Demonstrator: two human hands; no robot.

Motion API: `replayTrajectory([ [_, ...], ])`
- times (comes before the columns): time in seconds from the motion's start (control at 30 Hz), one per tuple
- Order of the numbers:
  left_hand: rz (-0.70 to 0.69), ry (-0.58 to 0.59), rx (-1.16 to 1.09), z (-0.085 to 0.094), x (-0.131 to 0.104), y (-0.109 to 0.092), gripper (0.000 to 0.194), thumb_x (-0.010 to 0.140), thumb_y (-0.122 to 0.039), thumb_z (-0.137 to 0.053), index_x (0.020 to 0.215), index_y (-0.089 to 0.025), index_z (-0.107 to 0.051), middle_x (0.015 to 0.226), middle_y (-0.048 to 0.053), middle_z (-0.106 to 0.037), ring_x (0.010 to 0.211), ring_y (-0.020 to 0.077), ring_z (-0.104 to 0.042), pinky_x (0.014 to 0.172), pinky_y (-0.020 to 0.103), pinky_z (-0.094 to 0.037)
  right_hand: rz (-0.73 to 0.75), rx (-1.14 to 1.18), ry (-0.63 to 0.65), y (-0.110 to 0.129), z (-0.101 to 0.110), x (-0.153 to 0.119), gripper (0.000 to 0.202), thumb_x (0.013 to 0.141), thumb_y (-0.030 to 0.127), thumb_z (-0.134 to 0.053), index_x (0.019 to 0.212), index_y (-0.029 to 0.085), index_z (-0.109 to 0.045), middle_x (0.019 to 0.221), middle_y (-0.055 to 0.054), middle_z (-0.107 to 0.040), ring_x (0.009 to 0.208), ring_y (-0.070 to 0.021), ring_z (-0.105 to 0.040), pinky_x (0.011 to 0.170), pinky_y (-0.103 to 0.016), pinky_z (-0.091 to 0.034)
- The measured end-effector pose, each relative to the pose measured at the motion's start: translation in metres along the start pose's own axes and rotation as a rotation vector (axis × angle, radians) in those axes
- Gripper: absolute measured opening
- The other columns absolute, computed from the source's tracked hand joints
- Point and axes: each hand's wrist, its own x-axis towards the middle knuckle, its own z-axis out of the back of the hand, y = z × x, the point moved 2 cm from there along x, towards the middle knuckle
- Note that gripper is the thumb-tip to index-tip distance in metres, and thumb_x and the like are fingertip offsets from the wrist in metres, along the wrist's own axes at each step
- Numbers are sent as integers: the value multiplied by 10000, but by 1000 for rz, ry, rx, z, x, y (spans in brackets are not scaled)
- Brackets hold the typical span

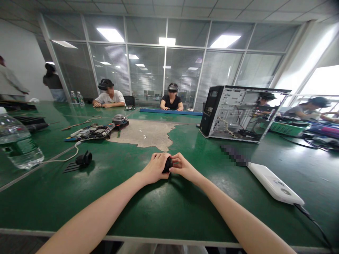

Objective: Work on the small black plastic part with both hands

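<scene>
Near the middle of the green table (pixel 127 208), a small round black object (pixel 167 165) is held between both hands. My left hand (pixel 155 168) wraps round its left side, thumb below and fingers above. From the right, the fingertips and thumb of my right hand (pixel 184 168) pinch its edge. Much of the object is hidden by the fingers. A similar black part with prongs (pixel 84 159) lies on the table to the left.
An open computer case (pixel 215 114) stands at the back right, with a white power bank (pixel 275 183) and cable nearer. Circuit boards (pixel 92 132) lie back left, a water bottle (pixel 19 144) at far left. People sit across the table and at the right.
</scene>
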Motion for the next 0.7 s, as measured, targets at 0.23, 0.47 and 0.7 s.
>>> replayTrajectory([
  [0.23, -7, -5, 3, -1, 0, 0, 574, 626, -201, -587, 1139, -178, -330, 1101, 85, -488, 1021, 249, -449, 887, 390, -289, 38, -28, -49, 6, -2, -2, 322, 668, 393, -646, 828, 214, -431, 859, -2, -546, 807, -148, -553, 756, -328, -444],
  [0.47, 9, 3, -11, 1, 0, -1, 573, 632, -198, -589, 1143, -188, -330, 1103, 80, -489, 1023, 249, -453, 889, 393, -296, -47, -44, -80, -1, 2, 0, 391, 664, 370, -655, 948, 221, -432, 906, -10, -544, 773, -141, -564, 771, -358, -446],
  [0.7, 7, 7, 2, 0, 0, -1, 592, 614, -197, -603, 1140, -179, -333, 1099, 78, -494, 1016, 248, -452, 889, 393, -295, -26, -16, -14, 3, 0, -1, 397, 609, 323, -702, 882, 211, -438, 888, -11, -547, 821, -156, -567, 792, -365, -439],
])
